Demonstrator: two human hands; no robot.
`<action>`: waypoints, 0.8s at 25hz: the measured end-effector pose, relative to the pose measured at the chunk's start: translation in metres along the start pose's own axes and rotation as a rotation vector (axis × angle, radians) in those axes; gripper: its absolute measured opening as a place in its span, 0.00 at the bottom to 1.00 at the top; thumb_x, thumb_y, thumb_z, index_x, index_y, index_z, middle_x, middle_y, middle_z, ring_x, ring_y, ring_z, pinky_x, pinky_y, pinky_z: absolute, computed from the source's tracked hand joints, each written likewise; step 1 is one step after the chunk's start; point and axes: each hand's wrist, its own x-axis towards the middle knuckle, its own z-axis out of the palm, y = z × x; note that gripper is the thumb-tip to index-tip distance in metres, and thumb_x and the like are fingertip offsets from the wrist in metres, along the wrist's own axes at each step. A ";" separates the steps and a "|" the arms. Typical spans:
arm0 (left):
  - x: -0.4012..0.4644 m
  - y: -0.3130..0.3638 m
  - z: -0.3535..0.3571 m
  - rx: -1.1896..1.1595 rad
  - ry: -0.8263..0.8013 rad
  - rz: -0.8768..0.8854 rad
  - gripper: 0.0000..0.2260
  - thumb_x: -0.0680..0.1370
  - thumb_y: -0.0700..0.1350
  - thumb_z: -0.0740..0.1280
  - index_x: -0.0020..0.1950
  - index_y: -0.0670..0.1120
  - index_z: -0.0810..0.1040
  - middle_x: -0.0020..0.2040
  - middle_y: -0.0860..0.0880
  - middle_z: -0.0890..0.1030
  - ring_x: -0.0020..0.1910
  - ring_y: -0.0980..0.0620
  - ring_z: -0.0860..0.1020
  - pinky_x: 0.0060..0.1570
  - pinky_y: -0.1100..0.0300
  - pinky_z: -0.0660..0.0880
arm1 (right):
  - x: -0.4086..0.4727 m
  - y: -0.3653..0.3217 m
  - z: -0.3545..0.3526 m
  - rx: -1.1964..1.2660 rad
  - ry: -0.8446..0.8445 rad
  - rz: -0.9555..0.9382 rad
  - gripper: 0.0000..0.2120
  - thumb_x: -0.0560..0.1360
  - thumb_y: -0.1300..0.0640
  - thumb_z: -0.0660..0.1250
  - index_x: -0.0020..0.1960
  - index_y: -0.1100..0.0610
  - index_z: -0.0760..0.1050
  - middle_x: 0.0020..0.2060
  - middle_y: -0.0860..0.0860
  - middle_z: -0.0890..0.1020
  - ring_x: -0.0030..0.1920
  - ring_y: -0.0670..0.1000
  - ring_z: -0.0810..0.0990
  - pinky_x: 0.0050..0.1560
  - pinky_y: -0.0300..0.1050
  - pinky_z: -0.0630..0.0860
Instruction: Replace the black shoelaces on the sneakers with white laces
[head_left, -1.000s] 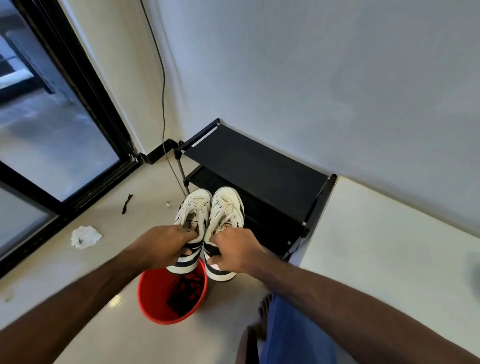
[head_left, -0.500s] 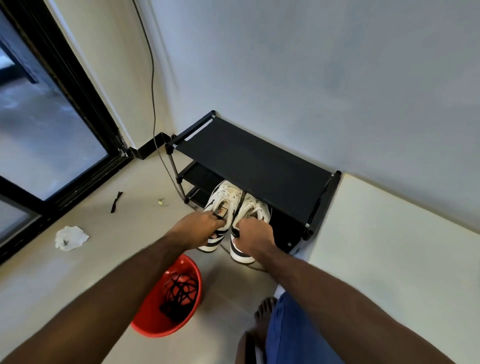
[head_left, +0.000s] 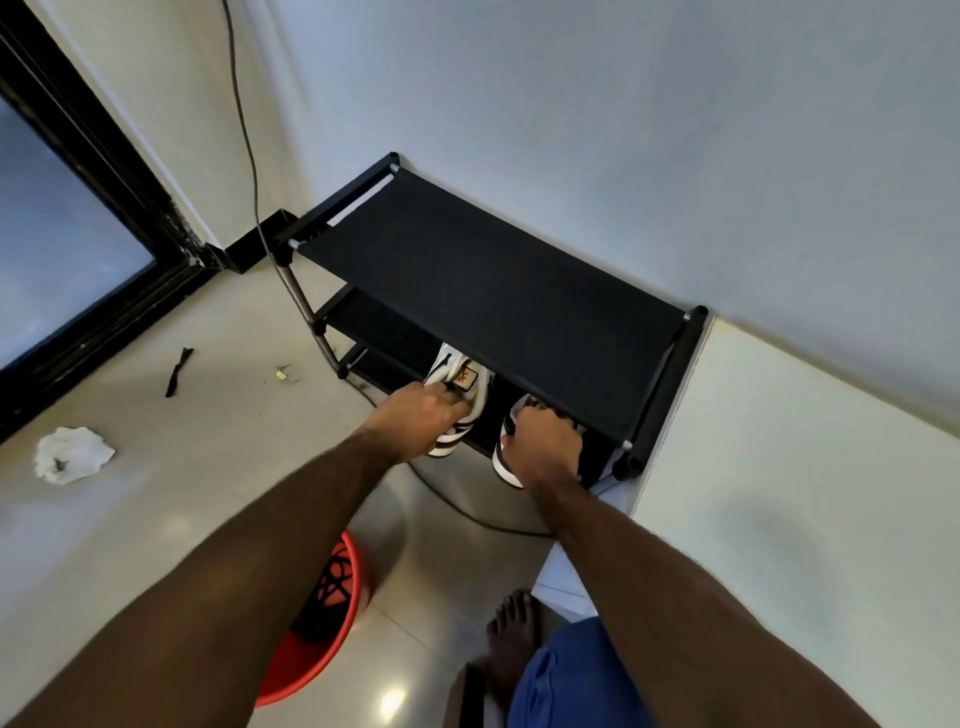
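Two white sneakers with black stripes sit on a lower shelf of the black shoe rack (head_left: 493, 270), their toes hidden under the top shelf. My left hand (head_left: 415, 415) grips the left sneaker (head_left: 462, 384) by its collar; white laces and a tongue label show. My right hand (head_left: 545, 441) grips the heel end of the right sneaker (head_left: 506, 457). A tangle of black laces (head_left: 332, 582) lies in the red bowl (head_left: 322, 660) on the floor under my left forearm.
A black cable (head_left: 244, 130) runs down the wall and across the floor under the rack. A crumpled white tissue (head_left: 72, 454) and a black scrap (head_left: 179, 371) lie on the tiles at left. A pale raised surface (head_left: 805, 493) is at right. My bare foot (head_left: 511, 644) is below.
Both hands carried the sneakers forward from above the red bowl and down onto the rack's lower shelf. The sneakers have moved apart and slid under the top shelf.
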 end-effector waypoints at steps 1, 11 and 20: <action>0.007 -0.002 0.001 -0.006 0.006 -0.004 0.20 0.79 0.37 0.63 0.70 0.46 0.74 0.63 0.48 0.80 0.64 0.46 0.75 0.57 0.52 0.72 | 0.001 0.004 0.006 -0.009 -0.010 -0.003 0.13 0.80 0.52 0.67 0.61 0.55 0.80 0.56 0.55 0.84 0.58 0.57 0.83 0.53 0.49 0.78; 0.031 0.001 0.020 -0.232 -0.152 -0.047 0.23 0.79 0.38 0.68 0.74 0.45 0.72 0.70 0.44 0.75 0.70 0.44 0.72 0.68 0.50 0.72 | 0.004 0.017 0.025 -0.001 -0.063 -0.081 0.16 0.79 0.48 0.69 0.62 0.56 0.79 0.58 0.55 0.83 0.60 0.57 0.82 0.55 0.49 0.77; 0.004 0.055 -0.016 0.123 -0.115 -0.165 0.28 0.80 0.49 0.63 0.78 0.44 0.62 0.74 0.44 0.68 0.70 0.43 0.68 0.68 0.46 0.67 | -0.021 0.028 -0.014 0.037 -0.171 -0.148 0.19 0.82 0.52 0.60 0.69 0.60 0.72 0.63 0.59 0.80 0.62 0.62 0.79 0.57 0.54 0.77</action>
